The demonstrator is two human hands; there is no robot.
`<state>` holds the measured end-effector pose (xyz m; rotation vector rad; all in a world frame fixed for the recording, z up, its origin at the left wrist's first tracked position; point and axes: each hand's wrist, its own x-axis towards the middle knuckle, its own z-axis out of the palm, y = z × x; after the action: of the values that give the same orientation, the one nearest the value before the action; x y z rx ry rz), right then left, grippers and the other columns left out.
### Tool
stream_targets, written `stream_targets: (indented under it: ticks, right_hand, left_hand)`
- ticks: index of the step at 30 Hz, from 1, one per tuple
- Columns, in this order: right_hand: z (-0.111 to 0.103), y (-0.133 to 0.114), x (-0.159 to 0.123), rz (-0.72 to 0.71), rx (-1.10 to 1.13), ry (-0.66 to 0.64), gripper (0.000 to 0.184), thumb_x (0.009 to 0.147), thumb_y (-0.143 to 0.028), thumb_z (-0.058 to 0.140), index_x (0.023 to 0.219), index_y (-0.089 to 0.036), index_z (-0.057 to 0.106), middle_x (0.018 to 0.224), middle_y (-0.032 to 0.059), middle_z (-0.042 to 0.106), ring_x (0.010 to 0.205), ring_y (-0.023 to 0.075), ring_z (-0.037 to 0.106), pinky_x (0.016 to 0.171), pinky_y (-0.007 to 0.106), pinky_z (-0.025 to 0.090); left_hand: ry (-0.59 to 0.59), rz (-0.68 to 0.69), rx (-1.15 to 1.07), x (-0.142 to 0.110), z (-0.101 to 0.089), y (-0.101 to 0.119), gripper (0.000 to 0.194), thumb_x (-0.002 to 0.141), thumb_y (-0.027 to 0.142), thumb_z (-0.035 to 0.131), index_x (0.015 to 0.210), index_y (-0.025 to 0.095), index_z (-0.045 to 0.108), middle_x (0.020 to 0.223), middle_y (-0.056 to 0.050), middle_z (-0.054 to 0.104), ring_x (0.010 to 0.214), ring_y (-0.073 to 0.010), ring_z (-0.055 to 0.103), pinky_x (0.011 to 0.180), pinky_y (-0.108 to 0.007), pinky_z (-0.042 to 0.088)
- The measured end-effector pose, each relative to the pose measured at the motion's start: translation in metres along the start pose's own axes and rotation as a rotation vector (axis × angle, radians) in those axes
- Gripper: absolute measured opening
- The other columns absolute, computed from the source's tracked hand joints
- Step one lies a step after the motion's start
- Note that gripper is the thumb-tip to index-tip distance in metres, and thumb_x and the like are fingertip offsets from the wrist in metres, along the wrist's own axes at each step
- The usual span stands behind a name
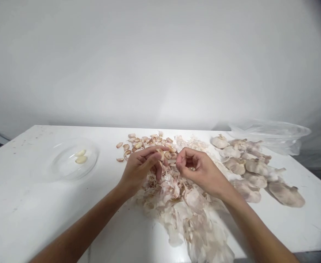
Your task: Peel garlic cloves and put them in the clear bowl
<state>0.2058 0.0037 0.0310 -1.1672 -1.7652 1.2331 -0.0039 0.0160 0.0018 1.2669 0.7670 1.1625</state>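
Between the thumb and fingers of my left hand [138, 168] is a garlic clove [160, 155], held above the heap of papery skins. My right hand [200, 167] is just to its right, thumb and forefinger pinched together; whatever may be between those fingertips is too small to make out. Loose unpeeled cloves [138, 140] lie spread behind my hands. Below and in front of them is a large pile of garlic skins [184, 204]. On the left, a clear glass bowl [58, 166] contains two pale peeled cloves [81, 159].
Several whole garlic bulbs [256, 167] are grouped on the right side of the white table [116, 233]. A crumpled clear plastic bag [275, 133] lies at the back right edge. Behind the table rises a plain white wall [155, 65].
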Motion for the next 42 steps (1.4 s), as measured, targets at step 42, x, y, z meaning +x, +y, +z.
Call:
stream_targets:
  ticks: [42]
  right_hand:
    - [-0.003, 0.004, 0.002, -0.055, -0.272, -0.072, 0.023, 0.097, -0.035, 0.063, 0.081, -0.021, 0.071, 0.073, -0.0015, 0.067, 0.061, 0.0124, 0.056, 0.058, 0.027, 0.043]
  left_hand:
    - [-0.024, -0.135, 0.136, -0.003, 0.005, 0.002, 0.056, 0.098, 0.046, 0.059, 0.145, 0.016, 0.056, 0.058, 0.004, 0.060, 0.051, -0.0109, 0.054, 0.054, -0.022, 0.048]
